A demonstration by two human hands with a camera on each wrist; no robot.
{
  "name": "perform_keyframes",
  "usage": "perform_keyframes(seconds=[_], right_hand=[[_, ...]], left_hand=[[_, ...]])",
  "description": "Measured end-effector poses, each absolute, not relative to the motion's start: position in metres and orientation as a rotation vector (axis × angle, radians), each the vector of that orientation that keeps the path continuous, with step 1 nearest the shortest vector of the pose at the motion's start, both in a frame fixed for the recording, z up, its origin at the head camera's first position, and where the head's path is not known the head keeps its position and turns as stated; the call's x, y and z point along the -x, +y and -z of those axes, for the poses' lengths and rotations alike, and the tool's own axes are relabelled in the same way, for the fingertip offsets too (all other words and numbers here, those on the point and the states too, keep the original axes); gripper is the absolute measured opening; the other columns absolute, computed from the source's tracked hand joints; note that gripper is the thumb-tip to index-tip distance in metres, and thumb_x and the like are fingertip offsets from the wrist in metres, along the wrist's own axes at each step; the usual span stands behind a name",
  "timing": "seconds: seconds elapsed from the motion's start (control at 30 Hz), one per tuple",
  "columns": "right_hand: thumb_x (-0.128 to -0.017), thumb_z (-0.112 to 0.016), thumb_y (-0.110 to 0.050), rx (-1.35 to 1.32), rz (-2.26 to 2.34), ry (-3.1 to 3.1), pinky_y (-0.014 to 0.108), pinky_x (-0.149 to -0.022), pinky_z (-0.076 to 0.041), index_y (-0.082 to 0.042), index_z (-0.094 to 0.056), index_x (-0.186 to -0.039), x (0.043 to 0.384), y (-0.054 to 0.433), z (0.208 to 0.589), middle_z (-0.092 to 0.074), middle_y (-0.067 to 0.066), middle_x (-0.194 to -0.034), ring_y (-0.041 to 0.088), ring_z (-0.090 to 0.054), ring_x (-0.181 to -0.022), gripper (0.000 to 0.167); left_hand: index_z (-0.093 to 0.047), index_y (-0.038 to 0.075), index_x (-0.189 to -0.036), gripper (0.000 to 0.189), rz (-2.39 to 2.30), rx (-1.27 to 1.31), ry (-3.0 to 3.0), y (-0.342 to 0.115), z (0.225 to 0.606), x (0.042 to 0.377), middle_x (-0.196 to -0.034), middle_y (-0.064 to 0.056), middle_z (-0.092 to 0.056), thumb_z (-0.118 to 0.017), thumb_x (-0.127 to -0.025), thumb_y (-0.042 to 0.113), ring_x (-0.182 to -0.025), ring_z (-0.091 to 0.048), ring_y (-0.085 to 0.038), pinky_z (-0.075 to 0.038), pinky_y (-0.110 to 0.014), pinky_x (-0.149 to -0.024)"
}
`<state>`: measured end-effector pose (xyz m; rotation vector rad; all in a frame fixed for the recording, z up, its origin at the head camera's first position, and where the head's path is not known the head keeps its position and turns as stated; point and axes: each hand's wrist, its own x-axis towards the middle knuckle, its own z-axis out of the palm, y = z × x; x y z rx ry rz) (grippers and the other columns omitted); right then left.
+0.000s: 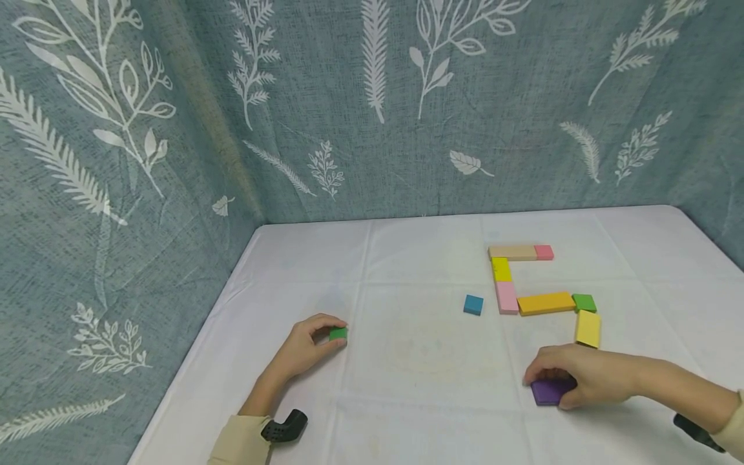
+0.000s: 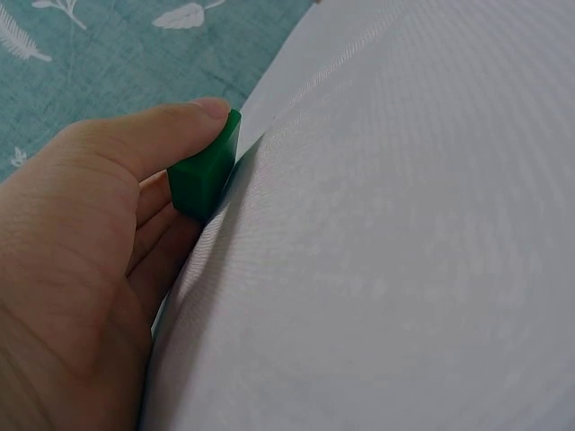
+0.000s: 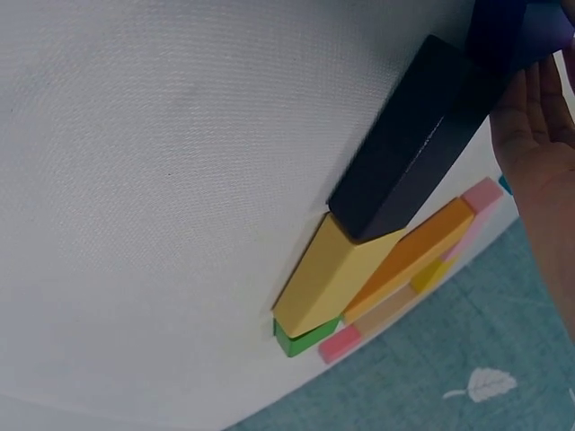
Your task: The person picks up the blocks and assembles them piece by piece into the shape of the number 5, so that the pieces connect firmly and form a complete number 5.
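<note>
On the left part of the white table, my left hand (image 1: 305,345) pinches a small green block (image 1: 338,334) between thumb and fingers; the left wrist view shows the green block (image 2: 205,175) close over the cloth. At the right front, my right hand (image 1: 595,371) grips a purple block (image 1: 551,391) by its sides. In the right wrist view, the purple block (image 3: 517,36) sits at the end of a black block (image 3: 404,135), which joins a light yellow block (image 3: 332,274). From the head view, my right hand covers most of the black block.
Behind my right hand, blocks form a bent line: light yellow (image 1: 588,328), green (image 1: 584,302), orange (image 1: 546,303), pink (image 1: 506,298), bright yellow (image 1: 501,269), tan (image 1: 511,252) and coral pink (image 1: 544,252). A blue block (image 1: 473,305) lies apart to their left. Patterned curtains (image 1: 407,161) border the table.
</note>
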<state>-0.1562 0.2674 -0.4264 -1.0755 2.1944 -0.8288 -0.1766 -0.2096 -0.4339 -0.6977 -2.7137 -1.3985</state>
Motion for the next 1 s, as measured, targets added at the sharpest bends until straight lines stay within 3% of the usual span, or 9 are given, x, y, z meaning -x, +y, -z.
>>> perform_keyframes(seconds=[0.27, 0.57, 0.77, 1.0], right_hand=[[-0.085, -0.073, -0.019, 1.115, 0.848, 2.172, 0.024, -0.080, -0.049, -0.023, -0.058, -0.121, 0.160, 0.274, 0.437, -0.057, -0.011, -0.112, 0.007, -0.053, -0.095, 0.039], [-0.084, -0.074, -0.023, 1.061, 0.821, 2.164, 0.023, -0.082, -0.048, -0.030, -0.058, -0.120, 0.161, 0.276, 0.443, -0.056, -0.016, -0.111, 0.004, -0.053, -0.096, 0.040], [-0.083, -0.074, -0.020, 1.030, 0.813, 2.172, 0.024, -0.083, -0.049, -0.026, -0.059, -0.118, 0.154, 0.266, 0.419, -0.056, -0.016, -0.109, 0.004, -0.052, -0.095, 0.038], [-0.089, -0.069, -0.023, 0.962, 0.945, 2.166, 0.023, -0.079, -0.051, -0.016, -0.058, -0.120, 0.157, 0.264, 0.418, -0.059, -0.010, -0.107, 0.007, -0.055, -0.091, 0.033]], left_hand=[[-0.067, -0.006, -0.105, 0.025, 1.394, 0.691, -2.716, -0.209, 0.433, 0.176, -0.106, -0.016, -0.066, -0.073, -0.081, -0.003, -0.102, -0.060, -0.032, -0.049, -0.035, -0.091], [-0.067, -0.006, -0.105, 0.025, 1.393, 0.695, -2.713, -0.209, 0.434, 0.177, -0.105, -0.016, -0.066, -0.073, -0.081, -0.003, -0.102, -0.060, -0.032, -0.049, -0.034, -0.091], [-0.067, -0.006, -0.105, 0.025, 1.390, 0.709, -2.703, -0.209, 0.434, 0.177, -0.105, -0.016, -0.066, -0.073, -0.081, -0.003, -0.101, -0.061, -0.031, -0.049, -0.033, -0.091], [-0.067, -0.006, -0.105, 0.025, 1.388, 0.707, -2.705, -0.209, 0.435, 0.177, -0.105, -0.015, -0.066, -0.073, -0.081, -0.002, -0.102, -0.061, -0.030, -0.049, -0.034, -0.091]])
